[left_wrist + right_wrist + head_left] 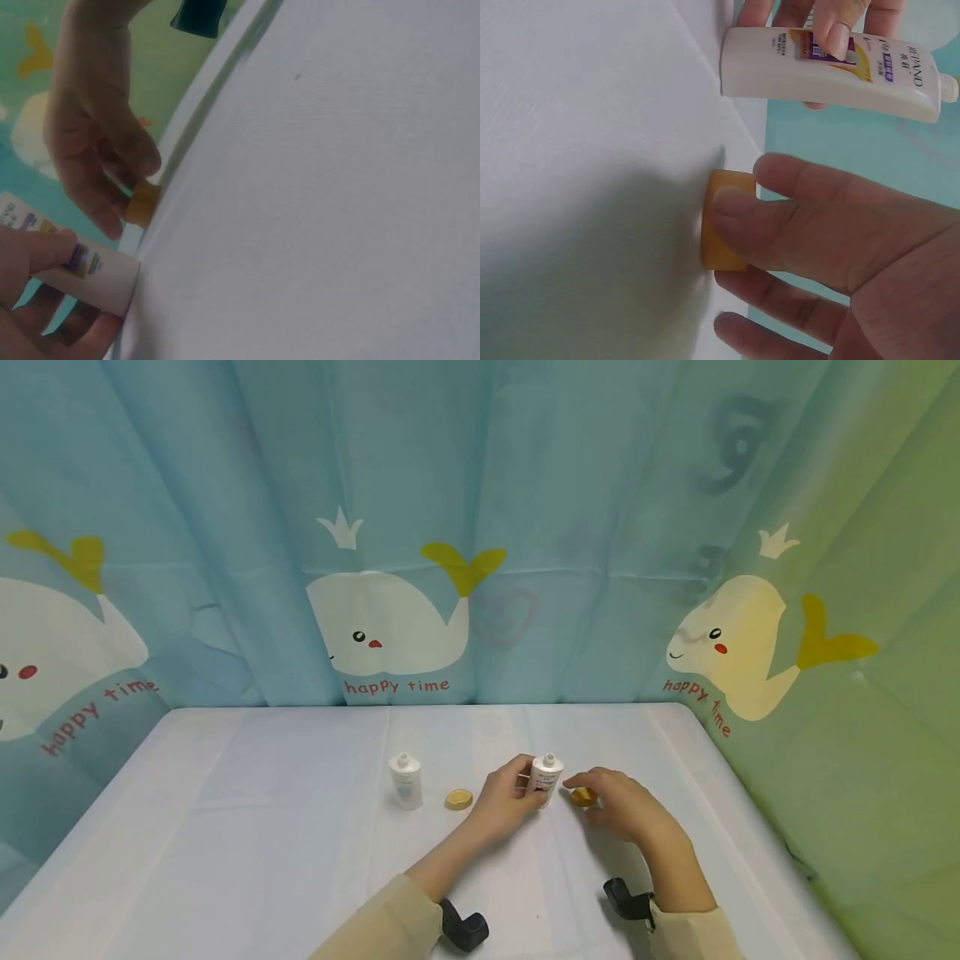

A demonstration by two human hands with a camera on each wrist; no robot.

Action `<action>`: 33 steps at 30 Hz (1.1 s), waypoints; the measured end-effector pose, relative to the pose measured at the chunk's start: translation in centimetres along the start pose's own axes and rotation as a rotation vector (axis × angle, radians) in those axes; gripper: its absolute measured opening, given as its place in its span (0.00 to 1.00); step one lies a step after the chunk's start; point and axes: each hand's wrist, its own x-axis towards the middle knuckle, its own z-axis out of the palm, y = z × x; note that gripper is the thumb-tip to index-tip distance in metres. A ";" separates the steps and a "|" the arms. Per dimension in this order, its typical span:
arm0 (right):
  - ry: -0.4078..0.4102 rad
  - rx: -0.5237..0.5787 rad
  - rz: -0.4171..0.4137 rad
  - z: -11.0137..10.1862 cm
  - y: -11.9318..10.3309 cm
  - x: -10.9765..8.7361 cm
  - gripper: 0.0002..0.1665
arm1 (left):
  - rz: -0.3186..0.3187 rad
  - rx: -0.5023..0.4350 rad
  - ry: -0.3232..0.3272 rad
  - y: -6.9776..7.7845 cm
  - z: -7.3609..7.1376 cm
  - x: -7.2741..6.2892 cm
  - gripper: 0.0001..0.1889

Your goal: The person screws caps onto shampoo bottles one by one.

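Observation:
My left hand [506, 797] grips a white plastic bottle [545, 777] with a printed label and an uncapped narrow neck. Its base meets the table, with the thumb across the label [826, 46]. To the right, my right hand [626, 806] has thumb and fingers around a gold cap [583, 797] on the table. In the right wrist view the thumb lies over the side of the cap [727, 225]; the fingertips' contact behind it is partly hidden. Another uncapped white bottle [406, 783] stands upright on the left, and a second gold cap [458, 799] lies beside it.
Everything stands on a table [247, 827] with a white cover. A blue-green curtain [570, 518] with whale prints hangs behind it and along the sides. Black wrist devices [465, 931] sit at both sleeve cuffs.

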 end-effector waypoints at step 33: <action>0.210 -0.014 -0.115 -1.3 -1.7 0.0 0.17 | 0.064 -0.086 0.042 2.3 -3.4 -3.2 0.22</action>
